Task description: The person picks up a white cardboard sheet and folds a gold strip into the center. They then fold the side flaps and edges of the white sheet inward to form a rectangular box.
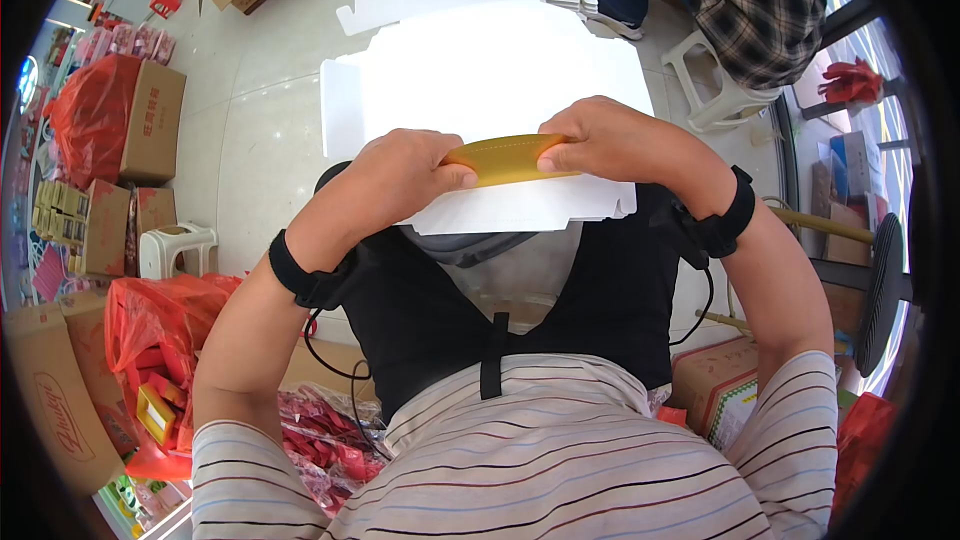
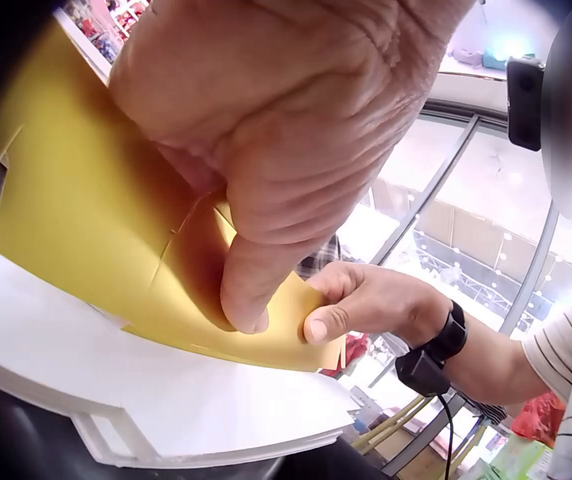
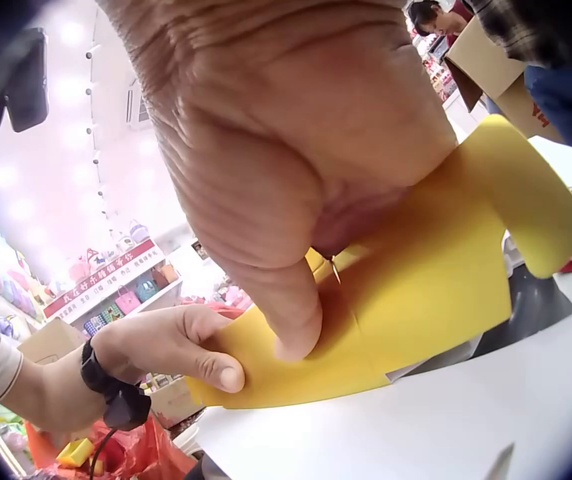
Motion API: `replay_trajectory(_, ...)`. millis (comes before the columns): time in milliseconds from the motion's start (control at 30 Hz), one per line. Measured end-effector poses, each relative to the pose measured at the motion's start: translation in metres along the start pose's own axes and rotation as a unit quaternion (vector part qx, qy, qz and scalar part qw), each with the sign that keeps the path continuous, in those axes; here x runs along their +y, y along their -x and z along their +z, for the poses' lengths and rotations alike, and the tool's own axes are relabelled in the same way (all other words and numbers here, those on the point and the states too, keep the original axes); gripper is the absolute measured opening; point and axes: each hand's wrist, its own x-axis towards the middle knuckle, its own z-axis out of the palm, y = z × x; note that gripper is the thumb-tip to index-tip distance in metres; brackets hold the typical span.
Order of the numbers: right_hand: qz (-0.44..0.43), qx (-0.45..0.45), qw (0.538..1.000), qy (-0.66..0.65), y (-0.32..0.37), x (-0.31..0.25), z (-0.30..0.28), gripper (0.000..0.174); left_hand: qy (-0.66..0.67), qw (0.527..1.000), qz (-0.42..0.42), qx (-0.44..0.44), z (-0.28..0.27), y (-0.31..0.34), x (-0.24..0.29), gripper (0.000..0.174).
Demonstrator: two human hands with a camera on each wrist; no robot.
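Observation:
Between my two hands is a piece of yellow card with slits and flaps, bowed along its length. My left hand pinches its left end, thumb on the near face and fingers behind. At the opposite end, my right hand pinches it the same way. The wrist views show the card bending under the thumbs, with a rounded flap sticking out on the far side. Beneath it lies white die-cut cardboard, flat across my lap and seen in layers at its edge.
A person in a checked shirt sits by a white stool at the far right. To the left are cardboard boxes, another white stool and a red plastic bag. Wrapped red items lie beside my left side.

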Motion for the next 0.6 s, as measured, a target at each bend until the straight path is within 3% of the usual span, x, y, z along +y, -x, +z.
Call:
replay_trajectory(167,0.035,-0.009,0.999,0.011,-0.003,-0.001,0.002,0.029,-0.029,0.999,0.02,-0.003,0.002,-0.005,-0.005,0.037)
replay_trajectory(233,0.073,-0.038,0.996,0.03,-0.002,-0.012,-0.005,0.037,-0.035,0.999,-0.012,-0.024,-0.002,-0.008,-0.001,0.038)
replay_trajectory(600,0.05,-0.033,0.996,0.059,-0.007,-0.008,-0.005,0.037,-0.047,0.996,-0.032,-0.068,-0.009,-0.017,0.001,0.041)
